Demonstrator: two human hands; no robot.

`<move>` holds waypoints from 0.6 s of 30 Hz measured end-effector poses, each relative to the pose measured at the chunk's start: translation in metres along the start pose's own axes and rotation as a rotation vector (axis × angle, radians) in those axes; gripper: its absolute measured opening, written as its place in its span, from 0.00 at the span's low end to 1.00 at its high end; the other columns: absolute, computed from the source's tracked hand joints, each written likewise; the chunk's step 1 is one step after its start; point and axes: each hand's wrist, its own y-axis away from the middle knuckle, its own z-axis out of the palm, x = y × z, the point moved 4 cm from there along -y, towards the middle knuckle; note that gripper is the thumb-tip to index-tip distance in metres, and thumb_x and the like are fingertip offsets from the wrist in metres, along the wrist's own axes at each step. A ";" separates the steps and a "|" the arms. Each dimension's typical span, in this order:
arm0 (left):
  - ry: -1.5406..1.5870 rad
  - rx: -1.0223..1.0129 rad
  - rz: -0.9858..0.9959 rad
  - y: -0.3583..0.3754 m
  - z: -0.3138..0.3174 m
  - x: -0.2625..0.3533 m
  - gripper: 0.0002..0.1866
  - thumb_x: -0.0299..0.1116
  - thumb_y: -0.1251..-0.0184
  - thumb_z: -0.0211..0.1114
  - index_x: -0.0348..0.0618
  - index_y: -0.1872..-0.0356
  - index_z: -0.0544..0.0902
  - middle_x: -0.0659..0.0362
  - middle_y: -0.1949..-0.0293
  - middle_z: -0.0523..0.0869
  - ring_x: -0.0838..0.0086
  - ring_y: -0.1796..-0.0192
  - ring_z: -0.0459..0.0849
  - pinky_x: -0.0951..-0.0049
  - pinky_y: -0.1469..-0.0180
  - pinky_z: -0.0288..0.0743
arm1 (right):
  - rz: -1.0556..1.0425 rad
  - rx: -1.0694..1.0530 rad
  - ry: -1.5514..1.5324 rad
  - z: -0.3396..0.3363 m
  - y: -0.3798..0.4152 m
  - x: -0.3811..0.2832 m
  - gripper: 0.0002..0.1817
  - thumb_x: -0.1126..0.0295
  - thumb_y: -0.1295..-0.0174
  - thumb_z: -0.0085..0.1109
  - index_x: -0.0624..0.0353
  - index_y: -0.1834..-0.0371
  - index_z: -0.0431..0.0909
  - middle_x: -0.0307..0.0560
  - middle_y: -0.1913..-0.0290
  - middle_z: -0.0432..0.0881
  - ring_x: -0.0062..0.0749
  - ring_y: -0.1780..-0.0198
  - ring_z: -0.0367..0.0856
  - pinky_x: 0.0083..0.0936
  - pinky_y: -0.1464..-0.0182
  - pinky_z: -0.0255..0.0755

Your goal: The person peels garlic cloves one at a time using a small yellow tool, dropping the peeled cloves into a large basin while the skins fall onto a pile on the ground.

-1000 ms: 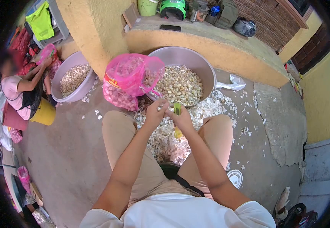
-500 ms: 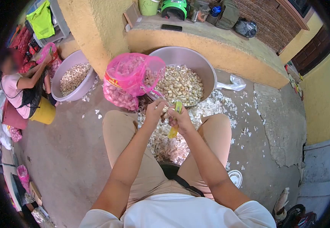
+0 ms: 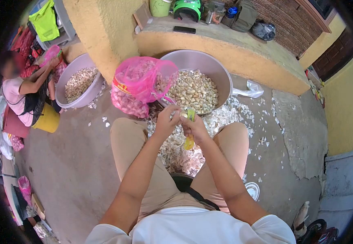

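Observation:
My right hand (image 3: pixel 197 131) is closed around a yellow-green cutter knife (image 3: pixel 189 142), whose handle sticks out below the fist and whose upper end rises above it. My left hand (image 3: pixel 167 122) is pinched against it, fingers on a pale garlic clove (image 3: pixel 183 115) that is partly covered. Both hands meet above a heap of papery garlic skins (image 3: pixel 184 152) between my knees. Just beyond them stands a large grey basin (image 3: pixel 224 77) of garlic cloves (image 3: pixel 197 91). A pink mesh bag (image 3: pixel 134 83) of garlic leans at the basin's left side.
At the left a seated person (image 3: pixel 24 87) works by a second basin (image 3: pixel 58 95) of cloves, near a yellow bucket (image 3: pixel 48 119). A low ledge (image 3: pixel 225 51) at the back carries a green helmet (image 3: pixel 187 9), a phone (image 3: pixel 184 29) and a backpack (image 3: pixel 243 16). A round lid (image 3: pixel 251 190) lies by my right leg.
My hands have drawn closer together, and the cutter knife has turned more upright in my right hand. The seated person's hands have shifted slightly.

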 end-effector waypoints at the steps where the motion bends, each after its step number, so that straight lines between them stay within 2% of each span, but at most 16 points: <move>1: 0.040 -0.005 -0.031 0.000 0.001 -0.004 0.10 0.31 0.42 0.53 0.34 0.66 0.75 0.53 0.69 0.78 0.71 0.65 0.77 0.73 0.61 0.69 | 0.019 -0.015 -0.025 -0.001 0.000 0.001 0.12 0.63 0.46 0.59 0.54 0.67 0.67 0.33 0.83 0.66 0.15 0.86 0.61 0.14 0.86 0.56; 6: 0.255 -0.030 -0.242 0.002 0.004 -0.011 0.09 0.31 0.40 0.52 0.35 0.66 0.75 0.59 0.71 0.77 0.81 0.76 0.74 0.79 0.75 0.68 | 0.113 -0.116 -0.299 -0.006 -0.005 0.008 0.11 0.68 0.48 0.59 0.54 0.66 0.67 0.33 0.83 0.65 0.15 0.86 0.60 0.13 0.85 0.55; 9: 0.279 -0.019 -0.212 0.003 0.005 -0.017 0.09 0.32 0.38 0.52 0.36 0.67 0.75 0.63 0.72 0.76 0.86 0.79 0.71 0.83 0.81 0.64 | 0.158 -0.125 -0.377 -0.006 -0.005 0.012 0.10 0.70 0.49 0.57 0.55 0.66 0.67 0.34 0.82 0.65 0.16 0.85 0.60 0.13 0.85 0.55; 11: 0.372 -0.029 -0.272 0.004 0.006 -0.023 0.09 0.32 0.38 0.51 0.37 0.66 0.75 0.63 0.73 0.76 0.85 0.79 0.71 0.83 0.81 0.64 | 0.180 -0.141 -0.392 -0.008 -0.006 0.014 0.09 0.71 0.49 0.55 0.56 0.65 0.67 0.35 0.81 0.65 0.16 0.85 0.60 0.14 0.84 0.56; 14: 0.537 -0.016 -0.395 0.003 0.004 -0.034 0.09 0.34 0.36 0.50 0.39 0.64 0.74 0.63 0.73 0.77 0.84 0.79 0.73 0.83 0.82 0.65 | 0.224 -0.251 -0.645 -0.010 -0.009 0.014 0.10 0.69 0.49 0.52 0.55 0.65 0.67 0.35 0.81 0.65 0.18 0.84 0.59 0.14 0.82 0.56; 18: 0.562 -0.073 -0.469 0.006 0.011 -0.026 0.10 0.37 0.36 0.50 0.42 0.62 0.74 0.63 0.75 0.76 0.82 0.80 0.74 0.83 0.84 0.66 | 0.245 -0.144 -0.529 -0.013 -0.008 0.011 0.08 0.72 0.50 0.49 0.57 0.65 0.68 0.39 0.79 0.68 0.18 0.86 0.59 0.16 0.82 0.57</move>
